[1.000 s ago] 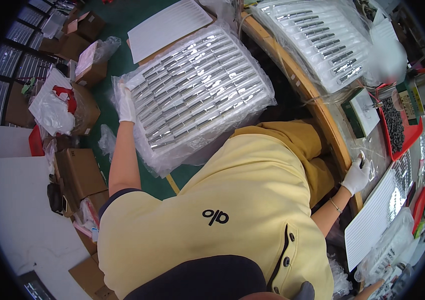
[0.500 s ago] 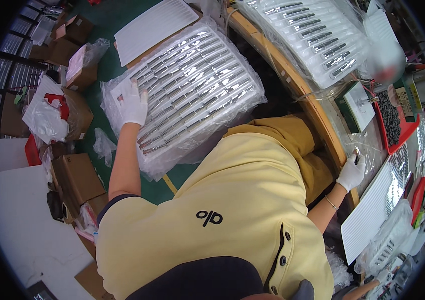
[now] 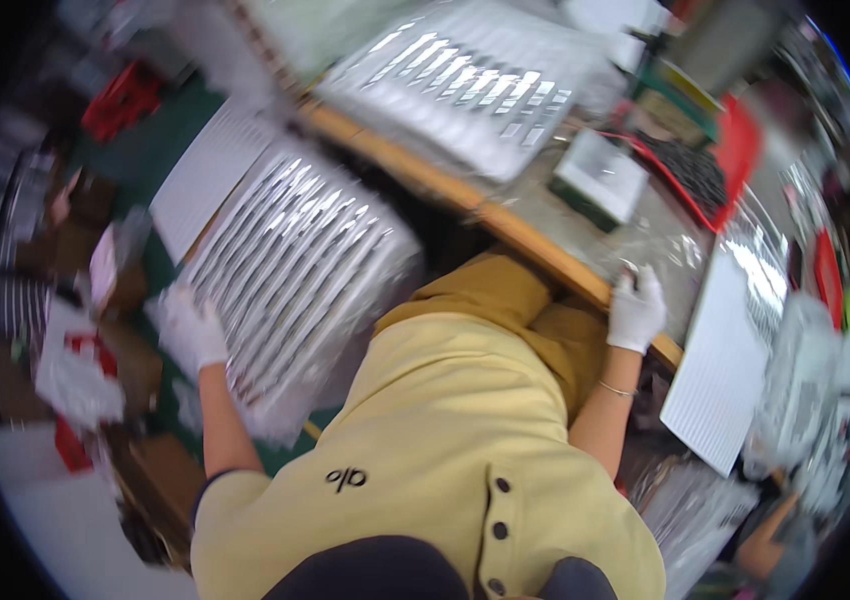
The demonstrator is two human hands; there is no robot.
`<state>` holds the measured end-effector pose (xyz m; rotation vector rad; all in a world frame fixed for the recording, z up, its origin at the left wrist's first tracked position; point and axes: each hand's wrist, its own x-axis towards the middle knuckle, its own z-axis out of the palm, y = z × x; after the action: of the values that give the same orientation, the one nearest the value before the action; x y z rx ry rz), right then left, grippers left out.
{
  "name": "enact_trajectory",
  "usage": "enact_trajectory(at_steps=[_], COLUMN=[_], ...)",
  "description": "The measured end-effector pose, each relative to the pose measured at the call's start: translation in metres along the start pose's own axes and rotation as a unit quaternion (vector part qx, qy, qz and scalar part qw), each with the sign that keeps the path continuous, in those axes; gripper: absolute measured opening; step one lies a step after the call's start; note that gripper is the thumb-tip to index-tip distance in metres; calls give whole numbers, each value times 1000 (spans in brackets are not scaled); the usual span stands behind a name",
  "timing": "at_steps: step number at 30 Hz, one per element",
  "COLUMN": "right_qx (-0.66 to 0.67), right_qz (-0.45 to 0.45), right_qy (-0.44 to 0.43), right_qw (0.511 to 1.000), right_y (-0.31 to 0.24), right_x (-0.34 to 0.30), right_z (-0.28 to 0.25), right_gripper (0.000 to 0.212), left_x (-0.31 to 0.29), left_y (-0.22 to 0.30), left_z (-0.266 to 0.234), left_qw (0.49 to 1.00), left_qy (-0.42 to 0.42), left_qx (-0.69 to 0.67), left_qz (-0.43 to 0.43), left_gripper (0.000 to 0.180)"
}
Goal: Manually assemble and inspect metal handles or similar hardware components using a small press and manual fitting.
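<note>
My left hand, in a white glove, rests at the near left edge of a tray wrapped in clear plastic. Its fingers look stretched out, though motion blurs them. Rows of slim, shiny metal pieces fill that tray. Over the wooden edge of the workbench, my right hand, also gloved in white, has its fingers bent together. Whatever is between those fingertips is too small and blurred to name. A white-topped green box stands on the bench just beyond it.
Another tray of shiny pieces lies on the bench. A red bin holds small dark parts. White ribbed sheets lie to the right. Cardboard boxes and a red object are at the left. Part of another person's arm shows lower right.
The view has swung toward the bench, so the tray and bench appear shifted left. My left hand has slid from the tray's pieces to its plastic-wrapped edge. My right hand stays by the bench edge.
</note>
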<state>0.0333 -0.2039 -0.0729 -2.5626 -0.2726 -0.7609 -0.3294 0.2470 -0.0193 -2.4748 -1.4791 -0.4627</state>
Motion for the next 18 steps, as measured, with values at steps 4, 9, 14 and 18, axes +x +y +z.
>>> enact_trajectory(at_steps=[4,9,14,18], right_qx=[1,50,69,147], right_qz=[67,49,58,167], right_qy=[-35,-2,-58,-73], right_qw=[997,998,994,972], right_y=[-7,6,-1,-11], right_x=[10,12,10,11], right_z=[-11,-16,-25,-35], right_gripper=[14,14,17,26], left_x=[41,40,26,28], left_y=[87,353,511,536], left_z=[33,-34,-21,31], left_qw=[938,748,685,720], left_qy=[84,-125,-118,-198], left_qx=[-308,-528,-505,-456], left_qz=[135,381,512,483], left_gripper=[47,50,60,34])
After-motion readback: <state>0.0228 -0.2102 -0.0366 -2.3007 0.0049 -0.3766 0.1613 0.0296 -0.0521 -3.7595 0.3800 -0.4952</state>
